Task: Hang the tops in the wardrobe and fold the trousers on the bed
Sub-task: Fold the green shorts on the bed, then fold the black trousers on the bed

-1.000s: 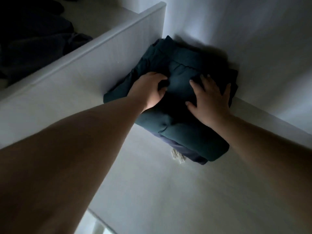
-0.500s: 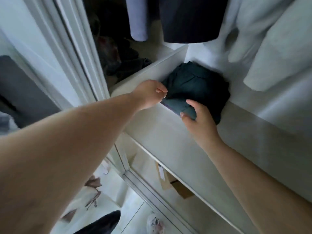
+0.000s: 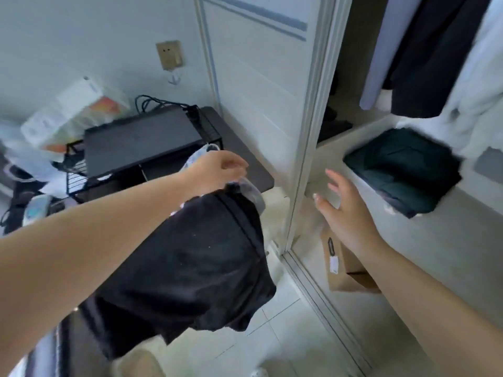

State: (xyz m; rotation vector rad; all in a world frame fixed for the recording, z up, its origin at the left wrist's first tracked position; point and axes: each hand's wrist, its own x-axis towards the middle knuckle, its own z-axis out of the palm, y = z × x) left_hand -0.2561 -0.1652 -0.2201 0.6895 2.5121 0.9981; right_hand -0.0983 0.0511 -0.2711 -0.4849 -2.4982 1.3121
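**Hands off the folded pile, turning away from the wardrobe**

Head view: half a second ago both hands were at the dark green folded trousers (image 3: pixel 402 170) on the wardrobe shelf (image 3: pixel 462 240); now both have let go and drawn back, and the view has swung left toward the room. The folded trousers lie on the shelf at its left end, with other folded cloth under them, just below the hanging tops (image 3: pixel 424 55). I judge that pile stowed, and the next garment is due.

The left hand (image 3: pixel 217 170) is out over the floor, fingers curled downward. A black garment (image 3: pixel 190 268) hangs beneath the left wrist and forearm, with a pale blurred piece at its top edge; whether the hand grips it or it merely drapes over the arm cannot be told through the blur. The right hand (image 3: pixel 343 210) is wide, fingers spread, holding nothing, just in front of the shelf edge.

Edges and room: the sliding door frame (image 3: pixel 307 131) stands upright between the two hands, its floor track (image 3: pixel 313 273) running below. A brown paper bag (image 3: pixel 345 270) sits under the shelf. To the left, a black wire rack (image 3: pixel 141 148) and a dark worktop (image 3: pixel 245 159) crowd the wall, leaving the tiled floor (image 3: pixel 277 322) as the free lane for stepping back. The bed is out of view.
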